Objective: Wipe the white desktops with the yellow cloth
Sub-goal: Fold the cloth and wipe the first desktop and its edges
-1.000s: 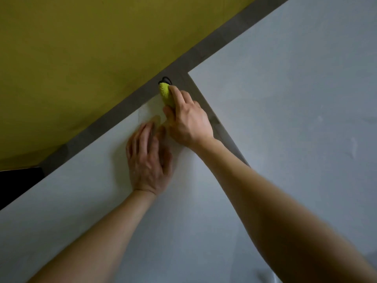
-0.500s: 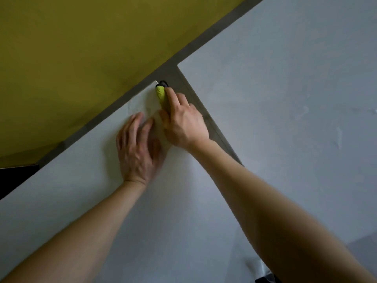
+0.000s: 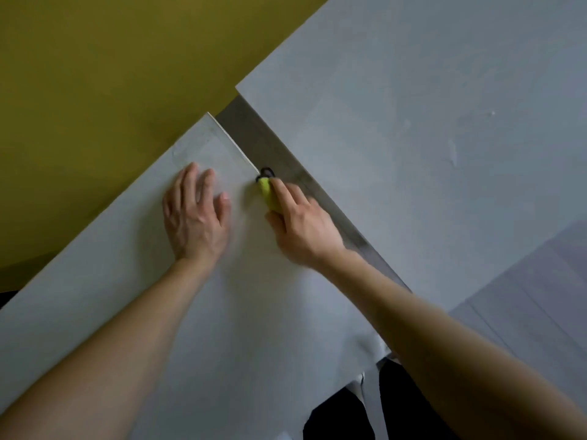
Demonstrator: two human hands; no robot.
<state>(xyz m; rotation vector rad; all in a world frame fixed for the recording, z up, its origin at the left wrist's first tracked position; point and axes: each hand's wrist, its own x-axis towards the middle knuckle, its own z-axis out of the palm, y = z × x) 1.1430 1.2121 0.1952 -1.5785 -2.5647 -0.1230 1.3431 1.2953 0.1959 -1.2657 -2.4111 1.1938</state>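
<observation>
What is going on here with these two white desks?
A person is wiping the near white desktop. The right hand grips a folded yellow cloth and presses it on the desktop's edge, beside the grey gap between the desks. The left hand lies flat on the same desktop. The other desktop lies across the gap.

A: What is the near table (image 3: 222, 328) like?
B: White, smooth and matt, with a dull laminate-like face.
A: And the far table (image 3: 413, 122)?
B: The same matt white, but marked with faint pale smears and specks.
A: The yellow cloth (image 3: 270, 196)?
B: Soft fabric with a nubbly texture, and a thin black cord loop (image 3: 267, 171) at its end.
A: The grey strip (image 3: 254, 131) between the tables?
B: Streaky with a slight sheen. Metal or wood, I cannot tell.
A: The olive-yellow surface (image 3: 95, 74) behind?
B: Flat, even, matt.
</observation>
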